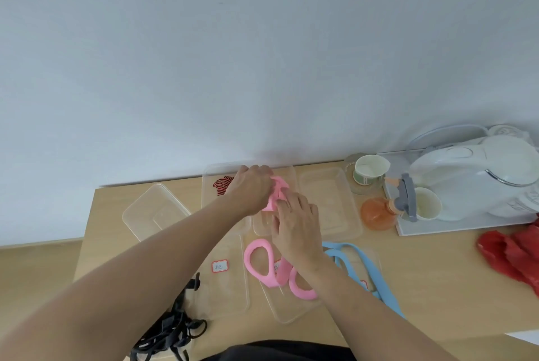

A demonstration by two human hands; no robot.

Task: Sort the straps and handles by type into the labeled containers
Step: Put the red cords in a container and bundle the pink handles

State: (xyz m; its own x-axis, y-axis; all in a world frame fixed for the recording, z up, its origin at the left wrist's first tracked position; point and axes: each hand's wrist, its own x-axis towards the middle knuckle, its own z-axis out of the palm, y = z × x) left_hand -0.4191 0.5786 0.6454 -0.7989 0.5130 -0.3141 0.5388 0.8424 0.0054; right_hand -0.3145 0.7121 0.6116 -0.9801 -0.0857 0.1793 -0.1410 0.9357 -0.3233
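Sorting step: your left hand point(250, 191) and right hand point(297, 223), grip clamped on pink strap point(277, 193); next, likely lower into container point(288, 312) holding pink loops point(259, 258).

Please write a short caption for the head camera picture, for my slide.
Left hand and right hand hold a pink strap over clear containers on a wooden table.

A white kettle point(481, 177) stands on a tray point(452, 225) beside an orange bottle point(374, 213).
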